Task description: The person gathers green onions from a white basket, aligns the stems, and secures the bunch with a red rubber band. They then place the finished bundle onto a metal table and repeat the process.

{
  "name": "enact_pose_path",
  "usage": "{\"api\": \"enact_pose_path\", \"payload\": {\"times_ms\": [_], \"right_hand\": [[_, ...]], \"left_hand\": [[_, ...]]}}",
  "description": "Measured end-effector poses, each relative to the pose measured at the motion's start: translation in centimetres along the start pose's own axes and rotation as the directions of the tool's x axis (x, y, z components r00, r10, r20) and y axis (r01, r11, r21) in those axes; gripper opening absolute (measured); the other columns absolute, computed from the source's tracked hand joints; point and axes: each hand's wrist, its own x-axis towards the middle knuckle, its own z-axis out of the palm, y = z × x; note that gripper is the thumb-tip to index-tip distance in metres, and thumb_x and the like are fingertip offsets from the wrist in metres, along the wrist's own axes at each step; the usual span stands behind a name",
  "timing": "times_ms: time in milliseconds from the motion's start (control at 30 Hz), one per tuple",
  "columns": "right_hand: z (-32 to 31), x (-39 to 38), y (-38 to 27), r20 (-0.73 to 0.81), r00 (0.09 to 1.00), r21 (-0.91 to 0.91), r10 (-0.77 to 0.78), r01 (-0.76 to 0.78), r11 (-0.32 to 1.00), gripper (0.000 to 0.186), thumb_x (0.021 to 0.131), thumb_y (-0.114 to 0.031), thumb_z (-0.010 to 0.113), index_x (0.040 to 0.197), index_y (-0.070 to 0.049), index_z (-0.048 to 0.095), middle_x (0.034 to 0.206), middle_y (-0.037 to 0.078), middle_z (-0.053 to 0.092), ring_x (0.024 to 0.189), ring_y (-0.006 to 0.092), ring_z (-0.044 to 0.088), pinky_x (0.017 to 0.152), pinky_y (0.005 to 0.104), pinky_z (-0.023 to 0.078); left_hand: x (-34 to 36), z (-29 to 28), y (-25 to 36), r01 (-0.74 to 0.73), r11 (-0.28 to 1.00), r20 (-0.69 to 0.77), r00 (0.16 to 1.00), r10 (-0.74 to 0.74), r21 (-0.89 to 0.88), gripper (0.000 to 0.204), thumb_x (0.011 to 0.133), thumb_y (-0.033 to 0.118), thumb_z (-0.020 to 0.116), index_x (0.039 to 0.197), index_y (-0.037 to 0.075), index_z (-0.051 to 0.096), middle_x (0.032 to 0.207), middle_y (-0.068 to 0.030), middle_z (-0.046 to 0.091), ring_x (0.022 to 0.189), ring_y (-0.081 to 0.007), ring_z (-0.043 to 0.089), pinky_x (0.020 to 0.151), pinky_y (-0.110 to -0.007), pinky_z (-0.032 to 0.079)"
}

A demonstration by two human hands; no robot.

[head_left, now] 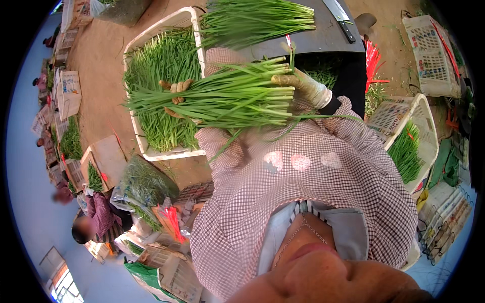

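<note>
A thick bunch of garlic chives [227, 96] lies crosswise in front of my chest, its leaf tips to the left and its pale stem ends to the right. My left hand [177, 95], in a brownish glove, wraps its fingers round the leafy part. At the stem ends, my gloved right hand [305, 88] grips the bunch, one finger laid over the stems and the others hidden. Under the leaf tips stands a white plastic crate [197, 35] full of cut chives. More chives [262, 22] lie on a grey table [303, 44] beyond my hands.
A knife [344, 25] with a black handle rests on the table. Red strips [373, 63] hang by the table's right side. Another white crate [429, 136] with chives is at my right. A co-worker [103, 214] sits at the lower left, near a plastic bag of greens [146, 179].
</note>
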Motion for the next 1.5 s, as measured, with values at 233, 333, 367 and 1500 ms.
{"api": "enact_pose_path", "payload": {"times_ms": [233, 333, 367, 1500], "right_hand": [[-3.2, -4.8, 1.1, -0.220, 0.951, -0.449, -0.217, 0.099, 0.888, 0.049, 0.093, -0.033, 0.068, 0.130, -0.005, 0.054, 0.112, 0.007, 0.066, 0.100, 0.0139, 0.062, 0.087, 0.0286, 0.051], [-1.6, -6.3, -1.4, -0.506, 0.796, -0.464, -0.332, 0.073, 0.883, 0.047, 0.089, -0.044, 0.070, 0.119, -0.008, 0.064, 0.101, 0.002, 0.070, 0.085, 0.0135, 0.065, 0.072, 0.0249, 0.052], [0.7, -5.8, -2.4, -0.433, 0.765, -0.628, -0.477, 0.123, 0.769, 0.049, 0.089, -0.048, 0.069, 0.116, -0.008, 0.066, 0.099, 0.002, 0.071, 0.084, 0.0158, 0.067, 0.070, 0.0263, 0.052], [-7.3, -3.2, 1.2, -0.178, 0.968, -0.123, -0.178, 0.158, 0.980, 0.046, 0.093, -0.034, 0.067, 0.121, 0.002, 0.061, 0.095, 0.008, 0.063, 0.074, 0.0101, 0.060, 0.068, 0.0208, 0.052]], "left_hand": [[0.5, 0.8, 0.2, 0.006, 1.000, 0.068, 0.998, -0.005, -0.016, 0.069, 0.093, 0.035, 0.061, 0.146, 0.000, 0.037, 0.076, 0.0019, 0.053, 0.069, -0.0130, 0.053, 0.083, -0.032, 0.041], [0.8, 2.3, -0.4, -0.003, 0.999, 0.076, 0.997, 0.000, 0.040, 0.070, 0.092, 0.037, 0.064, 0.146, 0.000, 0.038, 0.075, 0.0023, 0.053, 0.068, -0.0126, 0.052, 0.083, -0.032, 0.040], [0.9, 2.7, -0.2, 0.028, 0.998, 0.097, 0.995, -0.034, 0.061, 0.070, 0.092, 0.037, 0.065, 0.145, 0.000, 0.038, 0.075, 0.0024, 0.053, 0.068, -0.0126, 0.052, 0.082, -0.033, 0.040], [-1.6, -3.7, 3.5, 0.057, 0.994, 0.054, 0.997, -0.052, -0.097, 0.059, 0.097, 0.023, 0.052, 0.145, -0.006, 0.032, 0.097, -0.0098, 0.057, 0.092, -0.0222, 0.061, 0.105, -0.037, 0.046]]}}
